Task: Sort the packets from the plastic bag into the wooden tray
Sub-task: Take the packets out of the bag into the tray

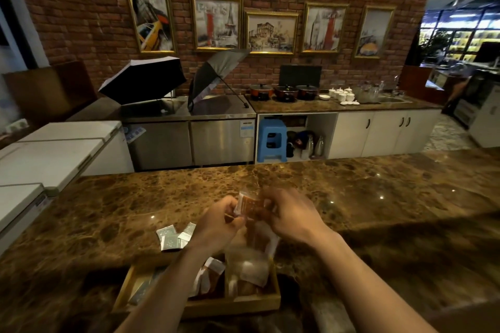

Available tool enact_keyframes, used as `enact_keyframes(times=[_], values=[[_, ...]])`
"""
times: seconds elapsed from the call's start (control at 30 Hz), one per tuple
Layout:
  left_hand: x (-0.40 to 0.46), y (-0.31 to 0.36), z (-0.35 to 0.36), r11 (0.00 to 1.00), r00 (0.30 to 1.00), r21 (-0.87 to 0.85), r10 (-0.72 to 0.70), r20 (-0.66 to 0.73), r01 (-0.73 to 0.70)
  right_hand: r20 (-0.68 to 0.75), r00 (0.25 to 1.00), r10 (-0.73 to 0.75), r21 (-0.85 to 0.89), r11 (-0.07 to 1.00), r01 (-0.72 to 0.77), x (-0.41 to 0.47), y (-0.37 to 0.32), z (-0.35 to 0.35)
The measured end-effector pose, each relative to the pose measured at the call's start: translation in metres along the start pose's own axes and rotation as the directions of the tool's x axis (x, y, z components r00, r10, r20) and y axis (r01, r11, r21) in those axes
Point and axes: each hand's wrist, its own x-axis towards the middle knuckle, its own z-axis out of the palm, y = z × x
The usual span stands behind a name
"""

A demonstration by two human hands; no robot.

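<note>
Both hands are raised above a brown marble counter [351, 192], close together, with the plastic bag [259, 240] held between them.

Left hand [216, 224]: fingers curled inward, thumb and fingertips pinched on the upper edge of the bag and on an orange-and-white packet [247, 204] that protrudes just above and to the right of the knuckles. The grip is closed on the packet and bag material together; the exact contact points are blurred.

Right hand [289, 215]: fingers bent and closed over the opposite side of the bag's mouth, touching the same cluster of packets. Which item the fingertips press on cannot be told, because the hand hides them.

The bag is transparent and hangs down from both hands, its lower part reaching the wooden tray [270, 303]. Brown and white packets show through the film below the hands.

The wooden tray lies directly below both hands and nearer to the person, beneath the forearms. It is divided into compartments. The right compartment, under the bag, holds pale packets [251, 276]; the middle compartment, beneath the left wrist, holds brown-and-white packets [211, 276]; the left compartment holds a greyish packet, partly covered by the left forearm.

A group of silver-grey packets [173, 236] lies loose on the counter just to the left of the left hand, apart from the tray.
</note>
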Motion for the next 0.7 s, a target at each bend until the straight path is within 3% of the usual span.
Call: enact_keyframes(times=[0.3, 0.7], values=[[0.003, 0.007, 0.001, 1.0, 1.0, -0.005, -0.022, -0.016, 0.022, -0.07, 0.997, -0.043, -0.024, 0.999, 0.042, 0.004, 0.004, -0.002], [0.003, 0.036, -0.018, 0.983, 0.991, -0.165, 0.054, -0.126, -0.074, -0.247, 0.96, -0.135, -0.019, 0.991, 0.134, 0.017, -0.014, -0.034]])
